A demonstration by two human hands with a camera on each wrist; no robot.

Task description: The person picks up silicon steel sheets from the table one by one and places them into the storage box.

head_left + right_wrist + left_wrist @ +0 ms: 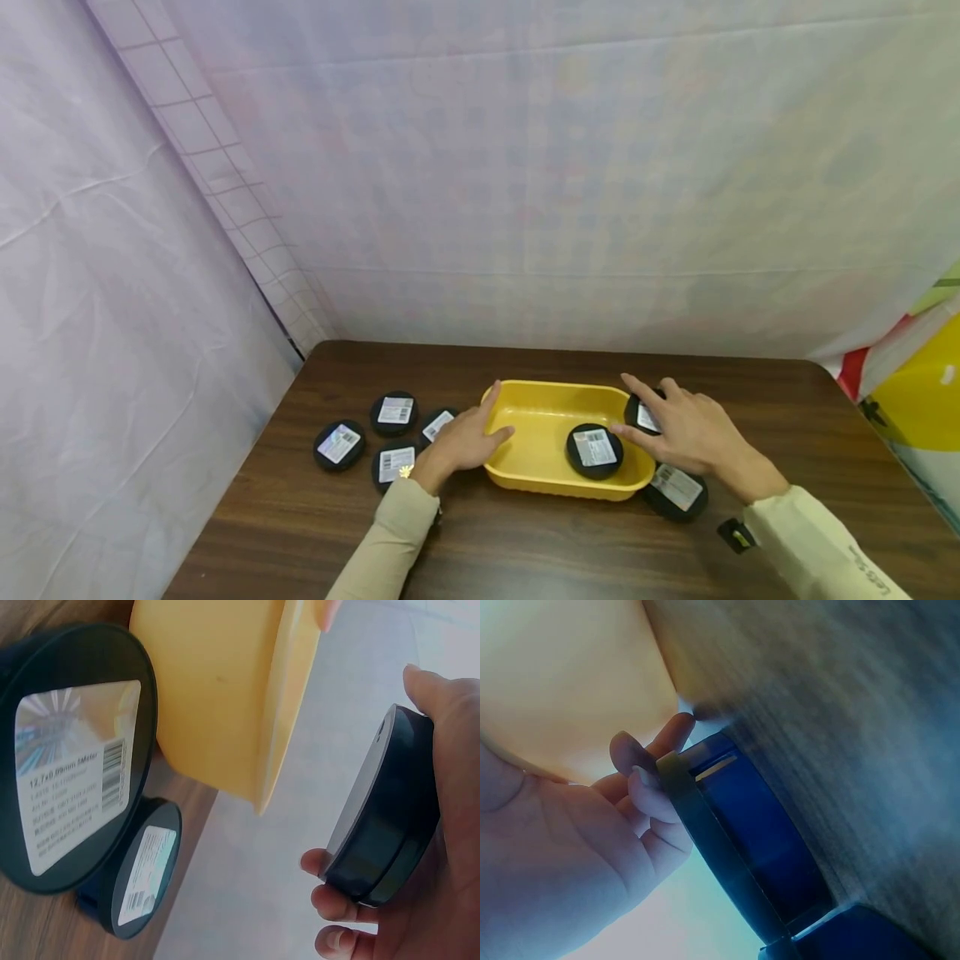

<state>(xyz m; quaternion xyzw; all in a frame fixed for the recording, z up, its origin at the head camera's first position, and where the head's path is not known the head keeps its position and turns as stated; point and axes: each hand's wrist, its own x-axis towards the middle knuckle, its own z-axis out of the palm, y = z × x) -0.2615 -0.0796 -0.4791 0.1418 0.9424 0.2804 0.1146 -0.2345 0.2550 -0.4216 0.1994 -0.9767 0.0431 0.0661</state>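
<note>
A yellow plastic tub (525, 482) stands on the table with one round black tape case (595, 451) lying label-up inside. My left hand (467, 437) holds the tub's left end, thumb over the rim and fingers on the outer side. In the left wrist view those fingers curl close by a tape case (742, 840) on the table. Above the tub's right end my right hand (686, 425) grips another tape case (390, 810) by its edge, between thumb and fingers. Beneath that hand a labelled tape case (79, 761) lies beside the tub, with a second tape case (146, 877) near it.
Several more tape cases, such as the outermost case (339, 446), lie left of the tub on the brown wooden table (480, 550). Pale cloth (525, 208) hangs behind the table's far edge. A small black object (737, 536) shows by the right sleeve.
</note>
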